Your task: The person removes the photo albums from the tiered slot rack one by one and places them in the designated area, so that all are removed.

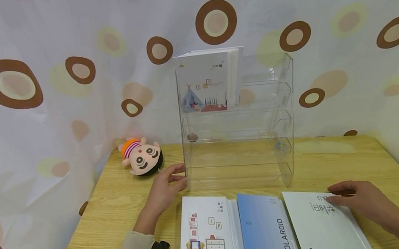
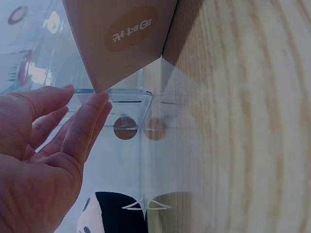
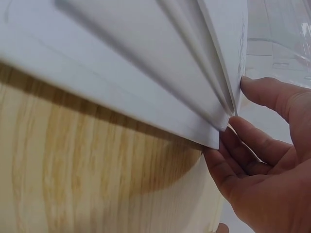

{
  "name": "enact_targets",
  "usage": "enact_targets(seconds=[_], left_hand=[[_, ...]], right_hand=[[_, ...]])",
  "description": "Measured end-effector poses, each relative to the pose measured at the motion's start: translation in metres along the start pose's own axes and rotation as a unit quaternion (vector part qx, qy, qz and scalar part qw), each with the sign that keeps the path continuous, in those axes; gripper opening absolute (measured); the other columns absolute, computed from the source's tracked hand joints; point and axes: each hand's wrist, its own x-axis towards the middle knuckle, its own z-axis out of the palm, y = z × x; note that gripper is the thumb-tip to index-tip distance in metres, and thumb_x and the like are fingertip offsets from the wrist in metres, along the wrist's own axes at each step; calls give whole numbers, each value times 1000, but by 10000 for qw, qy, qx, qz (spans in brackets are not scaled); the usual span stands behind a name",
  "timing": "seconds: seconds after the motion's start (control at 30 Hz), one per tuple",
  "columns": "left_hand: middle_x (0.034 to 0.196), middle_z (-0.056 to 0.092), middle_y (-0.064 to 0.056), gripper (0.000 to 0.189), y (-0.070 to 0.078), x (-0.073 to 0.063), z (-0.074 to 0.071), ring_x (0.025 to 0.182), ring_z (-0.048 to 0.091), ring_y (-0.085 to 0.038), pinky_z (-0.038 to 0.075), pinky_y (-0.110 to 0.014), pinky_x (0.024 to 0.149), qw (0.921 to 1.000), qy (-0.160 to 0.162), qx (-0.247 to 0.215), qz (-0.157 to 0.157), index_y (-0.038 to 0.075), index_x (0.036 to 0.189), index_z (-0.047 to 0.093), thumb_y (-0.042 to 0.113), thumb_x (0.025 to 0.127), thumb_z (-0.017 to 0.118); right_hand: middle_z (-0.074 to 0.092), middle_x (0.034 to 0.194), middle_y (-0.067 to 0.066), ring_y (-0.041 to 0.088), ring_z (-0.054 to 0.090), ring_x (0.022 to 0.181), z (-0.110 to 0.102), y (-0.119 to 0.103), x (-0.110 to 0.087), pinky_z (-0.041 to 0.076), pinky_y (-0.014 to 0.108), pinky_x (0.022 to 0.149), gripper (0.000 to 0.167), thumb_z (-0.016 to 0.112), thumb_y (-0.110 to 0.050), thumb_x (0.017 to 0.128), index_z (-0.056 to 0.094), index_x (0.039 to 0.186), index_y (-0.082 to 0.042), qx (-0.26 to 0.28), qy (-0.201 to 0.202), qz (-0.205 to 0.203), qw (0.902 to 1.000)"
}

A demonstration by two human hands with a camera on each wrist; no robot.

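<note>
My left hand [image 1: 165, 188] reaches to the lower left side of a clear acrylic rack [image 1: 241, 169], its fingertips at the rack's edge. In the left wrist view, thumb and fingers stand apart with a gap between them. My right hand [image 1: 364, 199] grips the upper right corner of a white book [image 1: 322, 226] lying on the table. Seen from the right wrist, the thumb lies on the cover and the fingers are curled at the page edges. Left of it lie a blue POLAROID book [image 1: 262, 225] and a white book with a furniture drawing [image 1: 207, 224].
A thick book with a tent drawing [image 1: 203, 84] stands in the rack's top tier, at the left. A plush doll [image 1: 143, 157] lies on the wooden table [image 1: 87, 248], left of the rack. A patterned curtain [image 1: 53, 131] hangs behind and beside the table.
</note>
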Motion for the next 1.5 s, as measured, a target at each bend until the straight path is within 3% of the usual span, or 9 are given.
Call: enact_targets(seconds=[0.37, 0.6, 0.87, 1.03, 1.13, 1.3, 1.5], left_hand=[[158, 63, -27, 52, 1, -2, -1, 131, 70, -40, 70, -44, 102, 9999, -78, -63, -27, -1, 160, 57, 5, 111, 69], [157, 63, -26, 51, 2, -3, -1, 130, 71, -39, 70, -42, 101, 10000, -72, -13, 6, 0, 160, 57, 6, 111, 70], [157, 64, -24, 52, 1, -3, -1, 129, 72, -37, 71, -40, 100, 10000, -28, -7, -33, 3, 160, 58, 6, 110, 71], [157, 64, -25, 51, 1, -2, -2, 129, 72, -39, 71, -43, 101, 10000, -57, -62, 5, 2, 160, 58, 5, 110, 70], [157, 63, -25, 51, 0, -2, -2, 130, 72, -38, 70, -43, 101, 9999, -69, -88, -7, 1, 160, 58, 5, 110, 70], [158, 64, -23, 52, -1, -1, -1, 129, 72, -36, 71, -40, 101, 9999, -40, -93, -88, 2, 160, 59, 6, 110, 71], [158, 66, -18, 51, -1, 0, 0, 129, 73, -34, 71, -37, 99, 9999, 69, 54, -138, 5, 158, 62, 6, 108, 74]], right_hand=[[74, 142, 26, 43, 70, 129, 3, -1, -1, 58, 18, 79, 69, 80, -47, 104, 68, 145, 6, 47, 72, -26, 10000], [77, 140, 22, 11, 71, 114, 4, 1, -2, 57, 17, 79, 68, 81, -45, 104, 67, 147, 6, 53, 227, -122, 9997], [77, 142, 20, -12, 60, 104, 3, -2, -6, 58, 18, 78, 70, 80, -50, 104, 66, 149, 1, 105, 488, -225, 9985], [77, 140, 19, -23, 55, 99, 0, -8, -7, 57, 14, 79, 66, 78, -45, 107, 65, 151, 2, 339, 616, -463, 9965], [81, 134, 8, -23, 58, 100, -2, -13, -8, 56, 12, 80, 64, 78, -42, 107, 65, 152, 2, 500, 666, -583, 9948], [76, 122, -29, -21, 62, 103, -7, -26, -7, 56, 11, 82, 63, 77, -38, 108, 62, 155, 1, 801, 651, -747, 9919], [68, 119, -40, -20, 63, 106, -13, -49, -3, 58, 13, 84, 63, 77, -41, 108, 61, 156, -2, 1060, 585, -834, 9891]])
